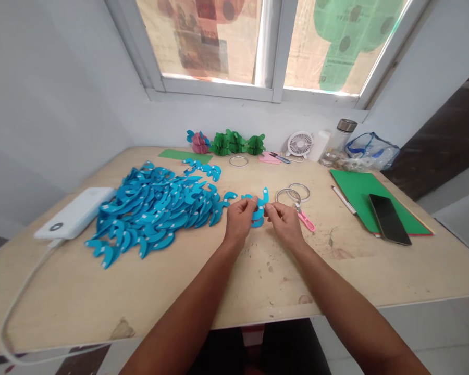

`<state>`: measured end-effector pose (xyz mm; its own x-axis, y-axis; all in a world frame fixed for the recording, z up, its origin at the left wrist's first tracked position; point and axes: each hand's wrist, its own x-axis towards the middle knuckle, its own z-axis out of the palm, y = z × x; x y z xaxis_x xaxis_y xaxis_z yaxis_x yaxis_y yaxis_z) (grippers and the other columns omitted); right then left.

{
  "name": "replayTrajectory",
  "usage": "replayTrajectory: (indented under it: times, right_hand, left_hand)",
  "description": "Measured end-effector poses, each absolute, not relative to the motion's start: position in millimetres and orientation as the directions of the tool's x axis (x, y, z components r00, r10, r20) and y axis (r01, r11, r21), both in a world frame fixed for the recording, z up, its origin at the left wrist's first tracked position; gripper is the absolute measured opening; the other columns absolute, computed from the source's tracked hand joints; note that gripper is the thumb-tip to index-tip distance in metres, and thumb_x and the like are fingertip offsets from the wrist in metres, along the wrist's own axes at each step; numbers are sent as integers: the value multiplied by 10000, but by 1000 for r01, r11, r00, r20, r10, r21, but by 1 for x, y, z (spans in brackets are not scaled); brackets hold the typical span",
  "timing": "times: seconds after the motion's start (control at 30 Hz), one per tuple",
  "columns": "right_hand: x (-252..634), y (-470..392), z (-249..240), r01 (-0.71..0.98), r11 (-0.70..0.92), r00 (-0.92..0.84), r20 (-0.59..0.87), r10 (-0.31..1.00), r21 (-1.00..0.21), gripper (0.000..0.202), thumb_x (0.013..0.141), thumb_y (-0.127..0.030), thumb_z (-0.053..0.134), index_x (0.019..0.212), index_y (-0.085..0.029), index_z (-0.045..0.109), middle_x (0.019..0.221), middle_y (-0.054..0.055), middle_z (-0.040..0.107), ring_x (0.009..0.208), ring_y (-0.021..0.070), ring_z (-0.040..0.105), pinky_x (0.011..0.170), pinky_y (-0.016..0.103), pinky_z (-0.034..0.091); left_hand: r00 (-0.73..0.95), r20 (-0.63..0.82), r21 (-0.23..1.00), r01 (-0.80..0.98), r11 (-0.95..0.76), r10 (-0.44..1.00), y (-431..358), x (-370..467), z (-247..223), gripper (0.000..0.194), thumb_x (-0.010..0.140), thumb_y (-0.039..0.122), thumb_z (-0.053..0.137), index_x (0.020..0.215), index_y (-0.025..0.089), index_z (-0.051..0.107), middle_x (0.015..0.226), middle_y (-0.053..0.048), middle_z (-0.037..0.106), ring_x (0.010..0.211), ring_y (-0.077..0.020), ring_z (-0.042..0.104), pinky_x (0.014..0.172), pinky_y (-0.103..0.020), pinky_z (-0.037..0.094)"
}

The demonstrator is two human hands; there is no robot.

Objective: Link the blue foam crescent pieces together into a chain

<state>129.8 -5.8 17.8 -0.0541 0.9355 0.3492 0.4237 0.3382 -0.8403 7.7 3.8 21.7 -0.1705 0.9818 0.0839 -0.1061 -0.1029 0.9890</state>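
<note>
One curvy blue paper piece (260, 212) was out over the middle of the counter (82, 307), right of a big messy heap (156, 200) of similar ones. From where I stood, the left hand (239, 221) was pinching it between thumb and finger, and the right hand (286, 224) had its fingertips closed on the opposite edge. Two metal rings (293, 190) and a pink cutter (306, 219) lay near the right hand.
</note>
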Motion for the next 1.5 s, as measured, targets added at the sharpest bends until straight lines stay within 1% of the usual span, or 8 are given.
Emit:
replayTrajectory:
  times: [0.17, 0.33, 0.53, 0.77, 0.9, 1.0, 1.2, 1.5]
  right_hand:
    - [127, -3, 21, 143, 176, -95, 163, 982, -974, 327, 777, -443, 537, 600, -171, 581, 550, -5, 559, 550, 123, 515, 543, 244, 393]
    - [127, -3, 23, 29, 71, -77, 69, 995, -997, 219, 699, -377, 615, 641, -166, 601, 523, -21, 557, 497, 102, 485, 516, 234, 381]
    - [131, 1, 23, 46, 67, -33, 65, 997, -997, 175, 682, -315, 594, 592, -170, 553, 483, -40, 506, 477, 93, 461, 501, 227, 358]
    - [135, 2, 21, 103, 92, -75, 84, 994, -990, 194, 699, -319, 579, 579, -173, 538, 465, -52, 464, 453, 84, 415, 468, 220, 313]
    - [135, 0, 23, 106, 114, -63, 108, 992, -988, 229, 731, -356, 571, 600, -169, 567, 500, -31, 509, 485, 93, 459, 504, 226, 359]
    - [135, 0, 25, 88, 130, -4, 130, 991, -988, 260, 747, -389, 556, 609, -170, 580, 552, -6, 557, 508, 99, 482, 523, 235, 389]
    - [136, 2, 24, 101, 175, 89, 184, 979, -979, 216, 748, -359, 543, 659, -171, 604, 627, 16, 598, 544, 112, 512, 536, 244, 419]
    - [134, 1, 19, 127, 253, 28, 258, 966, -959, 147, 731, -307, 586, 799, -202, 662, 787, 48, 677, 704, 180, 601, 597, 293, 474]
  left_hand:
    - [-163, 153, 984, -63, -165, 975, 2, 9, 23, 360, 729, 359, 582, 458, 164, 449, 468, 40, 382, 460, -76, 337, 416, -195, 280]
    - [-151, 130, 987, -74, -143, 980, 2, 10, 20, 357, 718, 364, 593, 455, 167, 454, 461, 46, 383, 446, -76, 336, 408, -198, 279]
    - [-133, 41, 990, -130, -58, 990, 4, 9, 20, 296, 708, 418, 588, 587, 149, 611, 529, 6, 532, 473, -95, 443, 412, -192, 336]
    - [-49, 24, 991, -131, -30, 999, 4, 8, 21, 219, 636, 335, 649, 537, 143, 610, 541, 5, 554, 508, -90, 460, 450, -182, 353]
    - [-54, 3, 979, -203, -14, 999, 6, 8, 19, 207, 616, 319, 671, 538, 136, 613, 543, 13, 534, 514, -81, 449, 462, -184, 350]
    - [-19, -67, 932, -357, 56, 998, 7, 6, 19, 226, 588, 328, 705, 555, 134, 593, 555, 12, 533, 521, -83, 461, 464, -191, 355]
    - [196, -199, 713, -644, 279, 960, 6, 2, 20, 194, 572, 259, 736, 646, 158, 588, 617, 14, 574, 541, -93, 506, 522, -230, 417]
    - [228, -210, 668, -677, 309, 951, 5, 2, 21, 123, 640, 240, 684, 628, 160, 591, 606, 0, 582, 535, -99, 511, 534, -243, 415]
